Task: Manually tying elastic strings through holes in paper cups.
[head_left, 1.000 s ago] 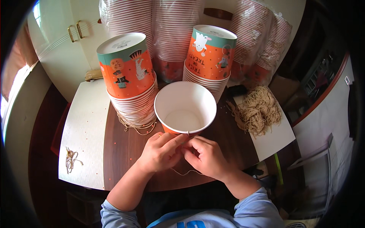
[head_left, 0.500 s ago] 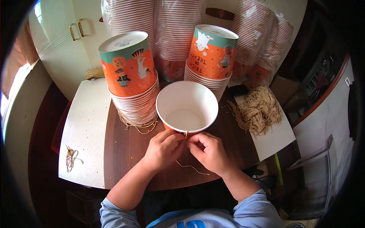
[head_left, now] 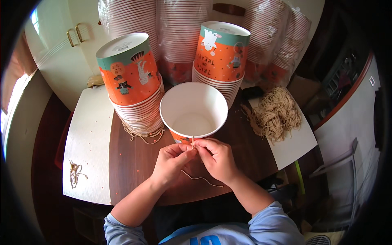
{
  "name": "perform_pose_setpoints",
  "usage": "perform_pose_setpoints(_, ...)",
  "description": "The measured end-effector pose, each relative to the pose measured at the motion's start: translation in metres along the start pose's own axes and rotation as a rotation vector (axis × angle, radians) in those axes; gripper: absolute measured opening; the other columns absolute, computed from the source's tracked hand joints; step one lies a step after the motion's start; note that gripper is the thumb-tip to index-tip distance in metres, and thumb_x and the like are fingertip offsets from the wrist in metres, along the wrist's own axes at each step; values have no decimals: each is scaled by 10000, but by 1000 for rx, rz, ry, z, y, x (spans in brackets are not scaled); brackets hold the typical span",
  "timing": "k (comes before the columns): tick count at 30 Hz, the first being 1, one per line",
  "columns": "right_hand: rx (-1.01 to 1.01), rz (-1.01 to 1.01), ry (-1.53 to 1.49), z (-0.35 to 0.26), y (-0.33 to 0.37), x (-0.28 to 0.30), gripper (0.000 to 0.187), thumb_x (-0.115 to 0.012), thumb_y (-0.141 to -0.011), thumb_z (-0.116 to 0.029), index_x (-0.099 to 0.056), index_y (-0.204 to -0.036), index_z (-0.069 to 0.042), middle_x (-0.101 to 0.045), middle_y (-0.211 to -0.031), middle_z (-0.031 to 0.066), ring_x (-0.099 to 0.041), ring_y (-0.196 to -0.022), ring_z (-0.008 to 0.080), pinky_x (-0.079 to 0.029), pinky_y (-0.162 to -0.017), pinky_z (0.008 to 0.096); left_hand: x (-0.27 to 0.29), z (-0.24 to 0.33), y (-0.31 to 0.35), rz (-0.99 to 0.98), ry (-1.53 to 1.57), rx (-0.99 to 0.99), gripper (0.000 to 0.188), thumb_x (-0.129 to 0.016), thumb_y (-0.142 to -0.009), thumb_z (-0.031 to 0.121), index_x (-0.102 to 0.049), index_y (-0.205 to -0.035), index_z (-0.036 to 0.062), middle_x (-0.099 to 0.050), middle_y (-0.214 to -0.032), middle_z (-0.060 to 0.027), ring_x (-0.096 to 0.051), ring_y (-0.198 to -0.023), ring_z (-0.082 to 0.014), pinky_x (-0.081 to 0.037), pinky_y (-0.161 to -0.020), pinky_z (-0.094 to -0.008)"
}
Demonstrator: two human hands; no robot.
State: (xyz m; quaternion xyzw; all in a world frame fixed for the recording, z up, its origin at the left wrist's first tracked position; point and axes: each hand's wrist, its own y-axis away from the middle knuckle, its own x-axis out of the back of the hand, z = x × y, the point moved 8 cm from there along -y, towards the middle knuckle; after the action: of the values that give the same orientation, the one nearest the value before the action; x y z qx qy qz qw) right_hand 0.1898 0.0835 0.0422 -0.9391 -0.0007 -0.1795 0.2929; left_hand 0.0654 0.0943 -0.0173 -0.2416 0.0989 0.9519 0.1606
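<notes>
An upright paper bucket (head_left: pixel 193 107), white inside and orange outside, stands in front of me. A thin beige cord (head_left: pixel 204 179) comes over its near rim, and a loose end trails on the table to the right. My left hand (head_left: pixel 173 161) pinches the cord just below the rim. Right beside it, my right hand (head_left: pixel 214 157) also closes thumb and finger on the cord. The fingertips nearly meet, so any knot between them is too small to make out.
Upside-down bucket stacks stand behind, at left (head_left: pixel 130 77) and right (head_left: pixel 222 53). Beige cords circle the left stack. Plastic-wrapped bucket stacks (head_left: pixel 183 32) rise farther back. A heap of cord (head_left: pixel 277 114) lies right on the brown table (head_left: pixel 136 175); a small cord bundle (head_left: pixel 75 173) lies left.
The view has shifted slightly. Both hands stay at the near rim with the cord, the fingers slightly rearranged, and the left thumb now presses on the cord.
</notes>
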Motion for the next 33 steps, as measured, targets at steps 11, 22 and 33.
perform_pose_setpoints(11, -354, -41, -661, 38, 11, -15, 119, -603, -879, -42, -668, -970, 0, -659, -928, 57, -602, -874, 112, -493, -799, 244, 1, 6, 1, 8, -102, -34, 122, -638, -873, 89, -648, -929, -19, -679, -857, -58, -612, -704, -73, -492, -567, -200)
perform_pose_setpoints(22, -773, -51, -1091, 60, 28, -33, 136, -587, -897, -96, -665, -969, -12, -644, -840, 12, -526, -668, 77, -447, -653, 234, 2, 17, 5, 166, -379, -229, 110, -657, -853, 74, -625, -868, -30, -646, -746, -18, -553, -606, -36, -450, -520, -184)
perform_pose_setpoints(33, -794, -32, -1146, 64, 31, -33, 136, -580, -914, -119, -648, -972, -17, -598, -723, 3, -527, -642, 81, -430, -635, 247, -31, 54, 28, 221, -1076, -913, 191, -708, -740, -19, -631, -905, 36, -607, -792, -82, -598, -575, -152, -471, -480, -228)
